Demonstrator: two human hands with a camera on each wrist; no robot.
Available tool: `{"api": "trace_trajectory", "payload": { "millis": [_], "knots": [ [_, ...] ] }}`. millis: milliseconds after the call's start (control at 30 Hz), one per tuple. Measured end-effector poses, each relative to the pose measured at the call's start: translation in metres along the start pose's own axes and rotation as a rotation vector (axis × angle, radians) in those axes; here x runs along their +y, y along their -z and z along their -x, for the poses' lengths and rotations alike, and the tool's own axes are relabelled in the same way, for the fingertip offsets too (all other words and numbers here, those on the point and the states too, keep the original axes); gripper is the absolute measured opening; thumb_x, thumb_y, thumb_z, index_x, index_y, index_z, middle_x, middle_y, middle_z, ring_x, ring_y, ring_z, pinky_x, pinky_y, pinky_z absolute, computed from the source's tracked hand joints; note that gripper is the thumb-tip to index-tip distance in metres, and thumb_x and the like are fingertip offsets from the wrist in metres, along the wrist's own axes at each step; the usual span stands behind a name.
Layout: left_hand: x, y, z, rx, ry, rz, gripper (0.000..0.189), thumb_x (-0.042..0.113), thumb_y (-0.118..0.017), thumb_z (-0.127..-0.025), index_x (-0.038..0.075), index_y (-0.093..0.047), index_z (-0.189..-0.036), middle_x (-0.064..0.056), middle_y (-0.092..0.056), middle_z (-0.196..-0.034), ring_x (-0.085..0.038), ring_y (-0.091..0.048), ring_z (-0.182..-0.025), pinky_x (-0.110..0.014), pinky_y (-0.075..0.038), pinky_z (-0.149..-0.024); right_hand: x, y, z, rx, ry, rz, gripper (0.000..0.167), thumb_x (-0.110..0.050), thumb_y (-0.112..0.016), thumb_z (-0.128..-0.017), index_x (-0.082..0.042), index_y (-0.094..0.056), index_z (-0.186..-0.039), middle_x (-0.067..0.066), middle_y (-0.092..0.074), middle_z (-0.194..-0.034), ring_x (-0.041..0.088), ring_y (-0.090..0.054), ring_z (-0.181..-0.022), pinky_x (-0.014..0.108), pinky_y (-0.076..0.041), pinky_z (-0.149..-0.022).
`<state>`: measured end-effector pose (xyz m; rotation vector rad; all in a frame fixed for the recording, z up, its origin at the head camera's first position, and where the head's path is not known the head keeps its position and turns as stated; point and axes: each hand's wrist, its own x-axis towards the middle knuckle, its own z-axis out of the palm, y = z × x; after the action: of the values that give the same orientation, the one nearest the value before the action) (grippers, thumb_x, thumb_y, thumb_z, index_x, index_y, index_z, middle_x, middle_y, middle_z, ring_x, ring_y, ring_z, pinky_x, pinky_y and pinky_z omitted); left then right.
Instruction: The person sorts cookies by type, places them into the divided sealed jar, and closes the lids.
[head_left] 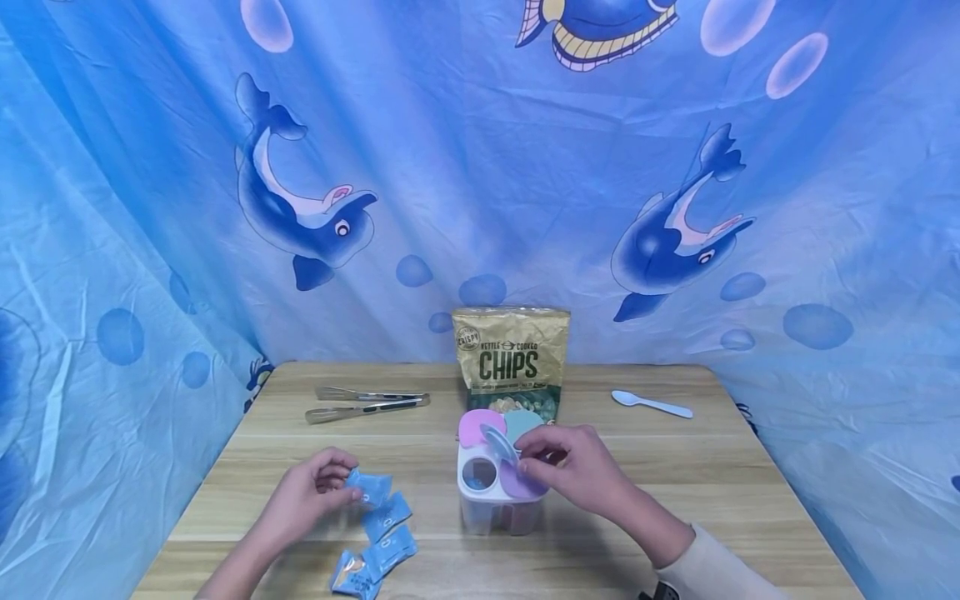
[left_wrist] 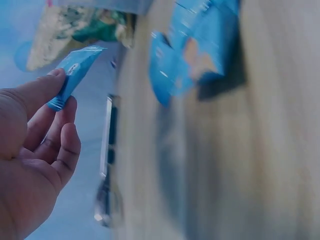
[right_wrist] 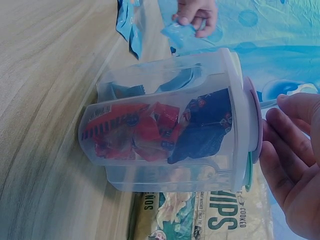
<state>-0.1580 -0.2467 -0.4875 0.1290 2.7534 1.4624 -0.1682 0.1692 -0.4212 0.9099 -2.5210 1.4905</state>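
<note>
My left hand [head_left: 311, 493] pinches a small blue wrapped packet [head_left: 369, 487] between thumb and fingertips, above the table. More blue packets [head_left: 390, 550] lie just below it. A clear storage box [right_wrist: 160, 120] with a white rim stands at the table's middle. Its light-blue flap lid [head_left: 499, 443] is tilted up, baring a round opening [head_left: 479, 473]. The fingers of my right hand [head_left: 577, 467] hold that raised lid, close above the purple lid [head_left: 521, 482]. Red packets [right_wrist: 150, 130] and a dark-blue packet [right_wrist: 202, 125] show through the box wall.
Behind the box a bag of chips [head_left: 512, 358] stands upright. Metal tongs [head_left: 367, 404] lie at the back left, and a white spoon [head_left: 652, 404] at the back right. A blue dolphin-printed curtain [head_left: 487, 167] surrounds the wooden table [head_left: 675, 500].
</note>
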Motion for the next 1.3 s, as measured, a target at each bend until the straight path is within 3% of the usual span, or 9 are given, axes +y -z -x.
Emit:
{"api": "trace_trajectory", "payload": {
  "millis": [300,467,567,733,900,1000,1200,1300],
  "knots": [
    [0.049,-0.008,-0.001,0.041,-0.089,0.046,0.033,0.022,-0.086,-0.083,0.016,-0.074,-0.114,0.001,-0.077,-0.1,-0.009,-0.069,-0.087,-0.025,-0.058,-0.076,0.005,0.0,-0.001,-0.006,0.006,0.001,0.016,-0.016,-0.08,-0.089,-0.016,-0.078,-0.105,-0.003,-0.079,-0.092,0.007,-0.072,-0.079,0.028,-0.061,-0.066],
    [0.077,-0.018,-0.005,0.074,-0.183,0.047,0.03,0.019,-0.085,-0.084,0.017,-0.076,-0.112,0.003,-0.078,-0.099,-0.008,-0.069,-0.084,-0.027,-0.058,-0.075,0.005,-0.001,-0.001,0.0,0.01,0.001,0.018,-0.014,-0.081,-0.088,-0.018,-0.078,-0.105,-0.007,-0.078,-0.092,0.005,-0.072,-0.078,0.028,-0.061,-0.065],
    [0.093,-0.025,-0.008,0.062,-0.252,0.069,0.029,0.018,-0.085,-0.085,0.015,-0.076,-0.112,0.003,-0.078,-0.098,-0.008,-0.069,-0.084,-0.028,-0.059,-0.075,0.006,-0.001,-0.001,0.002,0.019,-0.001,0.017,-0.014,-0.08,-0.088,-0.017,-0.078,-0.105,-0.005,-0.078,-0.092,0.005,-0.072,-0.078,0.029,-0.061,-0.065],
    [0.114,-0.04,-0.013,-0.001,-0.308,0.109,0.027,0.018,-0.084,-0.086,0.017,-0.076,-0.111,0.002,-0.078,-0.099,-0.008,-0.07,-0.085,-0.028,-0.058,-0.076,0.008,-0.001,-0.001,0.0,0.03,-0.006,0.016,-0.015,-0.08,-0.089,-0.015,-0.078,-0.105,-0.002,-0.079,-0.092,0.006,-0.072,-0.077,0.028,-0.061,-0.065],
    [0.125,-0.054,-0.017,-0.051,-0.342,0.095,0.023,0.017,-0.083,-0.087,0.017,-0.078,-0.109,0.006,-0.077,-0.095,-0.007,-0.068,-0.081,-0.027,-0.057,-0.069,0.007,-0.001,-0.001,-0.006,0.011,-0.01,0.017,-0.015,-0.08,-0.088,-0.016,-0.078,-0.106,-0.003,-0.079,-0.092,0.006,-0.072,-0.078,0.028,-0.061,-0.066],
    [0.126,-0.06,-0.019,-0.073,-0.364,0.08,0.022,0.014,-0.083,-0.087,0.013,-0.079,-0.109,0.005,-0.077,-0.092,-0.007,-0.065,-0.076,-0.026,-0.056,-0.063,0.006,-0.002,-0.002,-0.008,0.007,-0.008,0.019,-0.014,-0.081,-0.088,-0.017,-0.077,-0.106,-0.004,-0.079,-0.092,0.006,-0.072,-0.078,0.028,-0.061,-0.066],
    [0.129,-0.067,-0.02,-0.116,-0.401,0.04,0.024,0.013,-0.082,-0.087,0.017,-0.08,-0.11,0.008,-0.076,-0.09,-0.009,-0.063,-0.068,-0.025,-0.055,-0.058,0.005,-0.001,-0.002,-0.011,-0.002,-0.006,0.02,-0.014,-0.08,-0.088,-0.017,-0.077,-0.107,-0.005,-0.079,-0.092,0.006,-0.072,-0.077,0.028,-0.061,-0.066],
    [0.131,-0.07,-0.02,-0.146,-0.46,0.007,0.025,0.012,-0.081,-0.088,0.017,-0.08,-0.112,0.009,-0.075,-0.089,-0.007,-0.062,-0.068,-0.025,-0.055,-0.058,0.004,-0.001,-0.002,-0.014,-0.012,-0.001,0.021,-0.014,-0.08,-0.088,-0.018,-0.077,-0.108,-0.005,-0.079,-0.093,0.006,-0.072,-0.077,0.028,-0.061,-0.067]
  ]
}}
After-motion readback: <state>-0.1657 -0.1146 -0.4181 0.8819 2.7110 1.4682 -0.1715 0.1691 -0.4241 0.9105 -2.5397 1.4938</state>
